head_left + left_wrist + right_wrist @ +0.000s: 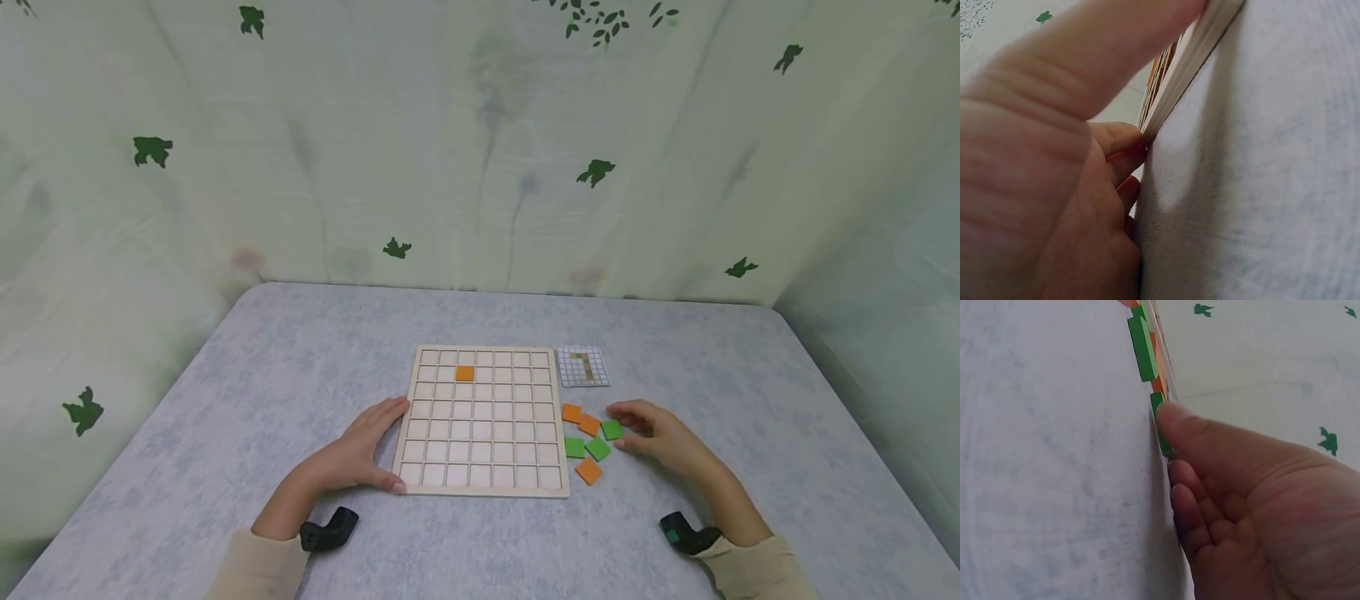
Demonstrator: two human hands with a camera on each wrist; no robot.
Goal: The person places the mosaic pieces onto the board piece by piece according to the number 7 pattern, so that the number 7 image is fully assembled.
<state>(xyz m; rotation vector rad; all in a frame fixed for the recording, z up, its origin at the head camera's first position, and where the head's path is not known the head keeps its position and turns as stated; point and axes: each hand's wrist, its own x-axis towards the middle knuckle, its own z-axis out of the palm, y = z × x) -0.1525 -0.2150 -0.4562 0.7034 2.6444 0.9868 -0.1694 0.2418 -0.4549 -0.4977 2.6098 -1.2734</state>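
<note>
A square wooden grid board [480, 430] lies on the table, with one orange tile [465, 373] in a cell near its far edge, left of centre. My left hand [352, 457] is spread along the board's left side. Its fingertips touch that edge and its thumb rests at the near left corner; the left wrist view shows the board's rim [1166, 103] against them. My right hand [666, 437] is beside the loose tiles, thumb and index finger around a green tile [612, 429] lying on the table. In the right wrist view the thumb partly covers this green tile [1159, 403].
Right of the board lie more loose tiles: orange ones [572, 413] and green ones [597, 448], some close together. A small printed pattern card [596, 367] lies by the board's far right corner. Behind the table [315, 333] hangs a pale curtain [450, 167].
</note>
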